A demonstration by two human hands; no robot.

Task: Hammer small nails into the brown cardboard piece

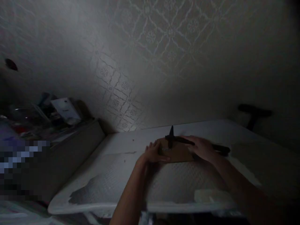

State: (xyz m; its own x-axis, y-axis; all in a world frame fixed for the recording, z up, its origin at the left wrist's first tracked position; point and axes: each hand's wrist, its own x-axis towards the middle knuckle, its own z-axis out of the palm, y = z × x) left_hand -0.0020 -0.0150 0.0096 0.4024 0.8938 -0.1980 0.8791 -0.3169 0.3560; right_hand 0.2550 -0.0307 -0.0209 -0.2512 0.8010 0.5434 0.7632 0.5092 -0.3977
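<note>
A brown flat board (179,153) lies on the white table (103,162), with a row of small light marks or nails near its left part. My left hand (153,153) rests on the board's left side, fingers spread and thumb along the near edge. My right hand (201,147) is wrapped round the handle of a dark hammer (170,139). The hammer's head is over the upper left part of the board, and its handle end sticks out to the right of my hand. Dim light hides whether the head touches the board.
A grey panel (70,159) stands along the table's left side, with a white box (65,109) and clutter beyond it. Patterned wallpaper (150,62) rises behind. A dark T-shaped object (255,112) is at the right. A pale item (212,196) lies at the front edge.
</note>
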